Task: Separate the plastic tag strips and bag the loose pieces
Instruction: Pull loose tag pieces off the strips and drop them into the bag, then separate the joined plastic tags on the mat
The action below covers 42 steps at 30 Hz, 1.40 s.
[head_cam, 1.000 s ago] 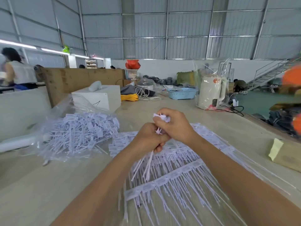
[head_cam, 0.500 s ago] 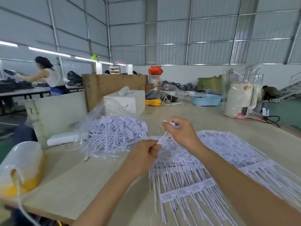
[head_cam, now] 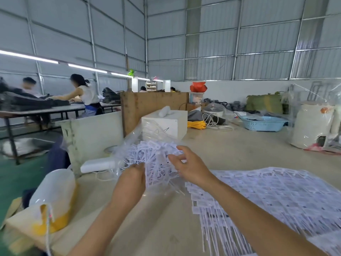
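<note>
Loose tags (head_cam: 155, 156): bagged, between both hands.
Left hand (head_cam: 132, 179): gripped bag (head_cam: 140, 133) edge.
Right hand (head_cam: 190, 166): fingers relaxed, apart.
Strips (head_cam: 267, 196): right of hands.

On the surface (head_cam: 230, 152) stand a white box (head_cam: 166, 122), a blue basket (head_cam: 263, 123), yellow cord (head_cam: 196, 124) and a wrapped kettle (head_cam: 313, 124).

Corrugated grey metal walls (head_cam: 212, 43) enclose a hall with a green floor (head_cam: 11, 172), strip lights (head_cam: 29, 57) on the left, and a pale wooden counter (head_cam: 230, 150).
</note>
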Tool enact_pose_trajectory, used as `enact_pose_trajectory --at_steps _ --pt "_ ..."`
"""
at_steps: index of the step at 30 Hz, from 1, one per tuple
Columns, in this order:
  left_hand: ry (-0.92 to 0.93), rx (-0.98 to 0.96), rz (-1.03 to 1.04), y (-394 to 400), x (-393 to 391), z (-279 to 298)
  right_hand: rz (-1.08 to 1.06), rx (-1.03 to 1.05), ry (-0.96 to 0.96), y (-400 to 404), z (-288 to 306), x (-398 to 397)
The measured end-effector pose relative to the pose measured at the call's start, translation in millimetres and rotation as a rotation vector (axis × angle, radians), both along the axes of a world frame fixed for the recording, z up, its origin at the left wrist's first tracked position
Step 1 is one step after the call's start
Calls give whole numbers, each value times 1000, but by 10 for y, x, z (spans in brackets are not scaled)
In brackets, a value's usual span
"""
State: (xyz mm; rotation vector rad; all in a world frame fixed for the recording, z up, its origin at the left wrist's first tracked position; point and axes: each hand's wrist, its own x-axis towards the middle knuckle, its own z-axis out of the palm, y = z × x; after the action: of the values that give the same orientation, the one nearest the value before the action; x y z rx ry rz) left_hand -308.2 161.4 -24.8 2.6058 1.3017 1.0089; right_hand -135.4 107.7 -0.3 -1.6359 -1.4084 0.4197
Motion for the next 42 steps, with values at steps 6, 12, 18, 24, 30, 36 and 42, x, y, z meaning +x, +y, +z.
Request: enact_pose_trajectory --at_steps 6,12,18,24,30,36,42 --pt "194 -11 70 489 422 52 -48 -174 -445 191 -165 225" --pt "519 104 106 521 882 -27 -165 -335 -617 244 -218 464" --pt "606 245 182 521 1024 -78 -243 -384 -617 225 -209 610" --pt "756 176 -55 605 1057 -264 -236 -368 -590 272 -251 677" --pt "849 116 73 396 1140 -117 -133 -299 -564 62 -259 656" --pt "546 207 -196 -521 1256 15 -331 -161 -473 -683 -74 1303" --pt "739 -69 -820 -1536 1337 -258 -772 -452 -507 -1891 -185 2300"
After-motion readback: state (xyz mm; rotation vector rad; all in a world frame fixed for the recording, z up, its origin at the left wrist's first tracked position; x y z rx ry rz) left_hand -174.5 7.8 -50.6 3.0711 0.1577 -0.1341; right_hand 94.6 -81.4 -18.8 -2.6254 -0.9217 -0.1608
